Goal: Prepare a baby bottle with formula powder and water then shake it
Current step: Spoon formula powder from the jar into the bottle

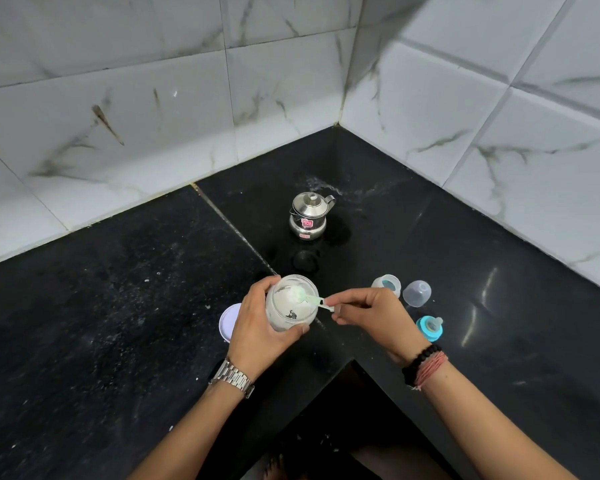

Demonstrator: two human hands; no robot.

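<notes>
My left hand [257, 323] is wrapped around an open clear jar of white formula powder [288, 311], held just above the black counter. My right hand [371, 315] pinches the handle of a pale green scoop [307, 297] whose bowl sits inside the jar mouth on the powder. An open baby bottle [386, 284] stands just behind my right hand. A clear bottle cap [417, 293] lies to its right. The blue collar with teat [430, 328] rests nearer me on the right.
A small steel kettle with lid [308, 215] stands further back near the corner. The jar's white lid [228, 322] lies on the black counter [118, 306] left of my left hand. Tiled walls [153, 116] close the corner. The counter edge cuts in below my hands.
</notes>
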